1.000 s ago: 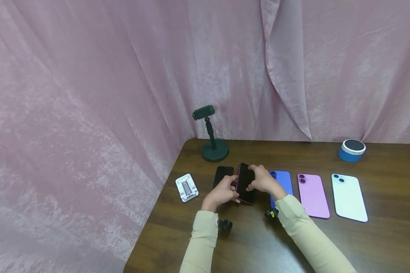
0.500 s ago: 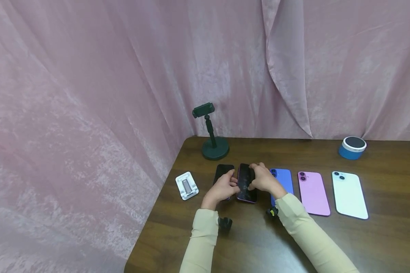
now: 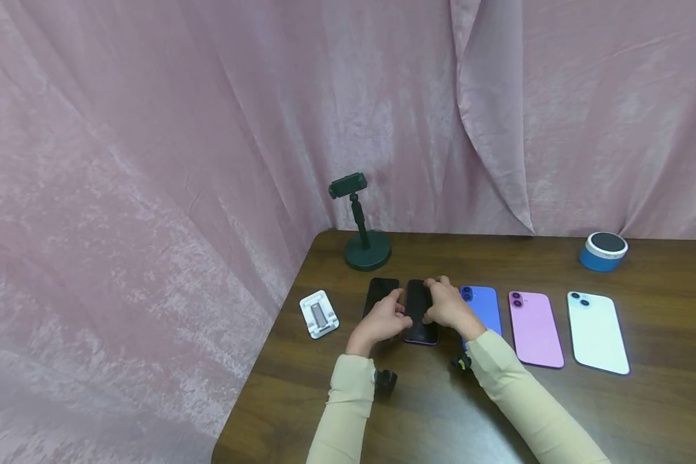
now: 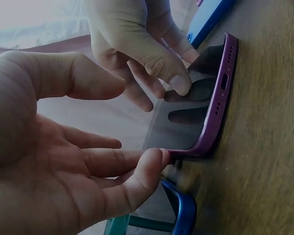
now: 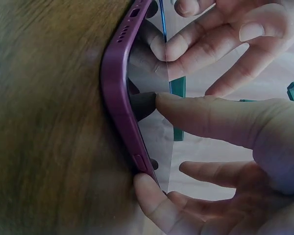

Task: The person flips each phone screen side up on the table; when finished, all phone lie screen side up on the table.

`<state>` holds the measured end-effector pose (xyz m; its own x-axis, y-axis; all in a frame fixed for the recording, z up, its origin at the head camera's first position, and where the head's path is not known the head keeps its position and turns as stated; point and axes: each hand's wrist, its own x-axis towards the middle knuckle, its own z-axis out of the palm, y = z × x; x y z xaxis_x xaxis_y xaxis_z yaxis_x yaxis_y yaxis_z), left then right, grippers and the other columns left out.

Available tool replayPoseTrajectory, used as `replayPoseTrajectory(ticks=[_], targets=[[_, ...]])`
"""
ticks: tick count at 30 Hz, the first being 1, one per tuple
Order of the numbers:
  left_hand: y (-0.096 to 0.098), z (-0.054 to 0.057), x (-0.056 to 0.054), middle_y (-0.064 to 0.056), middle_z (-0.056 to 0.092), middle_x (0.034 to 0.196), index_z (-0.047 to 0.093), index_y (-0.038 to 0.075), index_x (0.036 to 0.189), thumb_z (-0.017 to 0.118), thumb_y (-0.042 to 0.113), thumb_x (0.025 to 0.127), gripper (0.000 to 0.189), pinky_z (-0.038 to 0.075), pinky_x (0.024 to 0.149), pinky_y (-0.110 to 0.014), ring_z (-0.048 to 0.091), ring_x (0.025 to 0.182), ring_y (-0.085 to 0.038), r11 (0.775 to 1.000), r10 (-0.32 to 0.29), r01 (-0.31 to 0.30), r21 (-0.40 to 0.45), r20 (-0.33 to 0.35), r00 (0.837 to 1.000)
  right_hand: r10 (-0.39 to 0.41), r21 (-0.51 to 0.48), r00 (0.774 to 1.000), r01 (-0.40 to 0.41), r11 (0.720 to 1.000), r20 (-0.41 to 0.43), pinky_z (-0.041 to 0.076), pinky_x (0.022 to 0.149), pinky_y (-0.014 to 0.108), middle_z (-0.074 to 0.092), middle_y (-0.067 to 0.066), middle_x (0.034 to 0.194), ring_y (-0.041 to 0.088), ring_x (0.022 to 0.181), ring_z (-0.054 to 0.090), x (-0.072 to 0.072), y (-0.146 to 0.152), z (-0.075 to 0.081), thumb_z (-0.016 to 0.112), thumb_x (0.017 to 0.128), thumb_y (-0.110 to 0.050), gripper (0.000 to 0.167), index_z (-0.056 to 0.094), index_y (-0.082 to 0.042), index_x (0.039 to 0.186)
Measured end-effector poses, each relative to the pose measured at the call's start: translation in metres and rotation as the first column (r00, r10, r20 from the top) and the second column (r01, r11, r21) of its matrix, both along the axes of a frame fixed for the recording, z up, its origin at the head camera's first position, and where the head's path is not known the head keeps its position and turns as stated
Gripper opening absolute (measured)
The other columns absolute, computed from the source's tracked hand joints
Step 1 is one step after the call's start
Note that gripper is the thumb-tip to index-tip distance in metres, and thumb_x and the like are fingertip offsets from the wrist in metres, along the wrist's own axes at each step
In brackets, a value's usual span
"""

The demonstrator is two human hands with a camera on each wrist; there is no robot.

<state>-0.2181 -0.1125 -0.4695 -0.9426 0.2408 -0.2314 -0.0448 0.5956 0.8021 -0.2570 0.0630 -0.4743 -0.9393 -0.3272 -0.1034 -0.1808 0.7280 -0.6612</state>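
A smartphone with a purple frame (image 3: pixel 420 327) lies screen up on the table, nearly flat. Its dark glass mirrors the fingers. My left hand (image 3: pixel 383 320) is at its lower left, thumb raised off the glass; in the left wrist view a fingertip (image 4: pixel 161 155) touches the phone's corner. My right hand (image 3: pixel 449 306) holds the phone's right side. In the right wrist view the right thumb (image 5: pixel 171 105) meets the screen, and a finger (image 5: pixel 148 191) touches the frame below a side button. Partly behind my left hand lies another dark-screened phone (image 3: pixel 378 293).
To the right lie a blue phone (image 3: pixel 484 308), a pink phone (image 3: pixel 535 332) and a pale mint phone (image 3: pixel 597 335), backs up. A white folding stand (image 3: pixel 319 314) lies at left. Behind are a dark green phone stand (image 3: pixel 367 250) and a blue-and-white round object (image 3: pixel 603 251). Pink curtains surround the table.
The purple-framed phone has straightened from a slight tilt and now lies parallel to its neighbour. My left fingers have loosened from its left edge; the right hand has stayed at the right side.
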Motion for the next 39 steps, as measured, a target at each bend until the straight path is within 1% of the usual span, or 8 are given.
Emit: replayPoseTrajectory(ticks=[5, 13, 18, 24, 26, 28, 31, 39], targets=[[0.005, 0.001, 0.003, -0.020, 0.064, 0.121, 0.035, -0.002, 0.153, 0.065, 0.010, 0.094, 0.067, 0.054, 0.084, -0.041, 0.062, 0.088, -0.021, 1.000, -0.011, 0.011, -0.004, -0.005, 1.000, -0.018, 0.022, 1.000, 0.018, 1.000, -0.003, 0.047, 0.088, 0.062, 0.037, 0.038, 0.143, 0.057, 0.117, 0.047, 0.003, 0.002, 0.000, 0.086, 0.071, -0.004, 0.082, 0.047, 0.010, 0.142], [0.008, -0.001, 0.009, -0.021, 0.062, 0.129, 0.040, -0.002, 0.150, 0.063, 0.014, 0.096, 0.061, 0.050, 0.096, -0.049, 0.063, 0.109, -0.029, 0.999, 0.010, -0.011, -0.051, -0.011, 1.000, -0.011, 0.007, 1.000, 0.011, 1.000, 0.006, 0.047, 0.089, 0.060, 0.041, 0.039, 0.138, 0.053, 0.111, 0.050, 0.008, 0.001, -0.001, 0.086, 0.072, -0.004, 0.078, 0.050, 0.011, 0.139], [0.009, -0.002, 0.009, -0.018, 0.063, 0.127, 0.046, -0.002, 0.145, 0.062, 0.016, 0.098, 0.053, 0.050, 0.097, -0.048, 0.062, 0.107, -0.026, 0.999, -0.001, 0.000, -0.042, -0.024, 1.000, 0.003, -0.022, 1.000, -0.002, 1.000, 0.020, 0.045, 0.093, 0.060, 0.046, 0.038, 0.134, 0.050, 0.115, 0.051, 0.008, 0.008, 0.006, 0.085, 0.074, -0.005, 0.075, 0.050, 0.009, 0.139], [0.009, 0.002, 0.010, -0.018, 0.063, 0.127, 0.048, -0.001, 0.144, 0.062, 0.017, 0.099, 0.050, 0.052, 0.094, -0.045, 0.062, 0.104, -0.025, 0.997, 0.000, -0.005, -0.076, -0.074, 0.997, 0.040, -0.160, 0.999, -0.037, 0.986, 0.013, 0.049, 0.091, 0.057, 0.055, 0.036, 0.129, 0.047, 0.112, 0.057, 0.007, 0.023, 0.014, 0.075, 0.088, -0.011, 0.060, 0.049, 0.013, 0.137], [0.010, 0.004, 0.009, -0.018, 0.061, 0.130, 0.049, 0.000, 0.144, 0.062, 0.016, 0.099, 0.050, 0.052, 0.093, -0.044, 0.063, 0.107, -0.026, 0.998, 0.008, -0.014, -0.058, -0.105, 0.994, 0.039, -0.226, 0.999, -0.037, 0.973, 0.003, 0.049, 0.091, 0.057, 0.055, 0.036, 0.130, 0.047, 0.113, 0.058, 0.006, 0.028, 0.015, 0.070, 0.094, -0.014, 0.055, 0.049, 0.013, 0.137], [0.010, 0.006, 0.008, -0.020, 0.060, 0.133, 0.050, 0.000, 0.143, 0.063, 0.015, 0.099, 0.048, 0.053, 0.093, -0.043, 0.064, 0.108, -0.027, 0.999, 0.018, -0.023, -0.029, -0.139, 0.990, 0.037, -0.268, 0.999, -0.038, 0.963, -0.008, 0.047, 0.095, 0.059, 0.052, 0.036, 0.135, 0.049, 0.120, 0.055, 0.005, 0.033, 0.015, 0.064, 0.098, -0.017, 0.052, 0.049, 0.012, 0.138], [0.012, 0.007, 0.005, -0.021, 0.059, 0.133, 0.051, 0.000, 0.141, 0.064, 0.014, 0.098, 0.047, 0.054, 0.091, -0.040, 0.065, 0.109, -0.027, 0.999, 0.050, -0.047, 0.022, -0.179, 0.983, 0.033, -0.313, 0.999, -0.036, 0.949, -0.015, 0.046, 0.098, 0.058, 0.053, 0.034, 0.137, 0.050, 0.124, 0.053, 0.004, 0.037, 0.016, 0.060, 0.101, -0.018, 0.049, 0.049, 0.011, 0.138], [0.027, 0.014, 0.000, -0.022, 0.059, 0.131, 0.053, 0.000, 0.138, 0.065, 0.013, 0.097, 0.044, 0.054, 0.090, -0.040, 0.063, 0.114, -0.030, 0.988, 0.127, -0.103, 0.116, -0.230, 0.965, 0.009, -0.383, 0.994, -0.051, 0.923, -0.113, 0.047, 0.097, 0.058, 0.057, 0.035, 0.131, 0.049, 0.119, 0.058, 0.002, 0.050, 0.022, 0.069, 0.093, -0.007, 0.047, 0.052, 0.012, 0.133]])
